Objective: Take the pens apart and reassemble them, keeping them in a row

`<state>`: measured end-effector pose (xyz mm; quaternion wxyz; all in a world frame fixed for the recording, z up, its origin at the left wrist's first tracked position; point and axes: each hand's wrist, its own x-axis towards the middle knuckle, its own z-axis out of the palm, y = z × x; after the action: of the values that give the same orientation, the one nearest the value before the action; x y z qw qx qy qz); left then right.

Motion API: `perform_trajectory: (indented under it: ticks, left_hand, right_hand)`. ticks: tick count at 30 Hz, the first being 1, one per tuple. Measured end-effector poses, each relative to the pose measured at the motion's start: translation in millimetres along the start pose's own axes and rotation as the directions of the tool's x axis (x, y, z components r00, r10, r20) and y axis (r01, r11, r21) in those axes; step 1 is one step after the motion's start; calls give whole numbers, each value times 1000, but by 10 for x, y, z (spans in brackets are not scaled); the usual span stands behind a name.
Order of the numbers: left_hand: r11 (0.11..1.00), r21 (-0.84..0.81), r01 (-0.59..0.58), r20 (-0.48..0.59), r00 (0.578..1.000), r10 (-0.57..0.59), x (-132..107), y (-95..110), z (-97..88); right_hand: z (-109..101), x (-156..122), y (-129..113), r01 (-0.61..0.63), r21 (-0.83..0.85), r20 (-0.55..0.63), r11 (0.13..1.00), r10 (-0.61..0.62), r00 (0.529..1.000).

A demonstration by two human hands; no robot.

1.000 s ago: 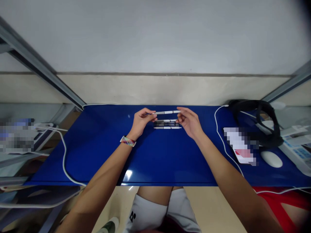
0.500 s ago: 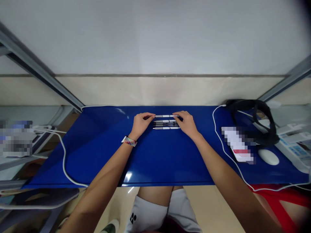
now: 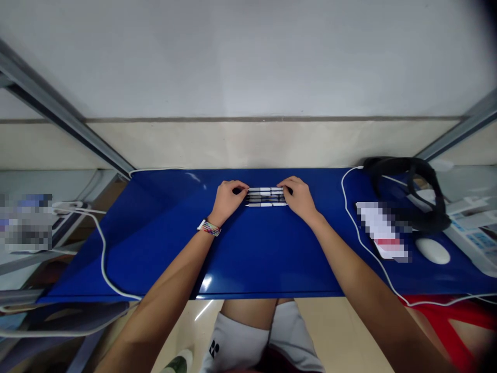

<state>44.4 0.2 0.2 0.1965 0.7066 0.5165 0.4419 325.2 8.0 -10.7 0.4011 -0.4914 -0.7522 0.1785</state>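
Several white, grey and black pens lie side by side across the middle of the blue table (image 3: 267, 248), their tips pointing left. The farthest pen (image 3: 267, 189) has its left end between the thumb and fingers of my left hand (image 3: 228, 199). My right hand (image 3: 300, 198) pinches the other end of that pen. It now sits close against the rest of the row. The nearest pen (image 3: 266, 204) lies slightly apart at the front of the row. My fingers hide parts of the pens' ends.
To the right are a phone (image 3: 380, 230), a white computer mouse (image 3: 433, 250) and a black headband-like device (image 3: 407, 194). A white cable (image 3: 359, 235) runs along that side. Another white cable (image 3: 103, 248) crosses the left edge. A wall (image 3: 248, 145) stands behind the table.
Both hands have drawn the farthest pen toward me, closing the gap between it and the other pens. My view has shifted slightly.
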Motion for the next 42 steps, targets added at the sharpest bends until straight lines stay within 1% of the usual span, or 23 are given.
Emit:
perform_trajectory:
  ticks: [5, 9, 14, 18, 19, 21, 23, 25, 27, 28, 30, 32, 36, 39, 42]
  left_hand:
    - [1000, 10, -14, 14, 1000, 14, 2, 3, -6]
    - [1000, 20, -9, 45, 999, 8, 11, -9, -9]
    - [999, 21, -31, 55, 998, 30, 20, -51, 5]
    - [1000, 14, 16, 56, 998, -16, 14, -85, 8]
    - [999, -8, 34, 49, 998, -34, 8, -85, 9]
    - [992, -100, 73, 34, 997, -70, -11, -66, 20]
    - [966, -235, 108, 35, 994, -102, -34, -22, 50]
    - [921, -360, 147, 54, 989, -137, -54, 34, 103]
    - [866, -464, 188, 93, 982, -163, -65, 85, 171]
    - [829, -520, 207, 113, 978, -173, -68, 105, 206]
    - [752, -616, 234, 139, 972, -188, -70, 134, 265]
    - [698, -669, 255, 154, 966, -205, -73, 156, 301]
    - [626, -735, 260, 145, 962, -230, -81, 207, 306]
    - [621, -742, 253, 131, 963, -236, -80, 236, 298]
    - [643, -724, 248, 115, 963, -243, -74, 220, 308]
  right_hand:
    - [-40, -21, -73, 15, -89, 41, 996, -11, 999]
    - [-61, -37, -108, 28, -155, 38, 987, -22, 999]
    - [-66, -27, -89, 7, -142, 27, 990, -4, 1000]
    - [-59, -16, -85, 0, -96, 19, 995, 2, 1000]
    - [-53, -12, -78, -7, -65, 2, 998, 7, 1000]
    - [-31, 1, -50, -40, 31, -71, 999, 42, 997]
    - [4, 14, -12, -102, 149, -174, 984, 128, 976]
    - [53, 19, 14, -171, 280, -242, 945, 242, 940]
    - [114, 15, 9, -205, 423, -230, 882, 324, 918]
    - [146, 10, -7, -206, 491, -201, 847, 340, 918]
    - [203, 1, -57, -201, 566, -124, 800, 323, 938]
    - [238, -3, -113, -203, 583, -88, 787, 310, 947]
    - [238, 3, -182, -207, 576, -92, 791, 314, 945]
    - [211, -3, -220, -212, 504, -87, 837, 293, 952]
    - [174, -29, -274, -161, 377, -109, 912, 216, 970]
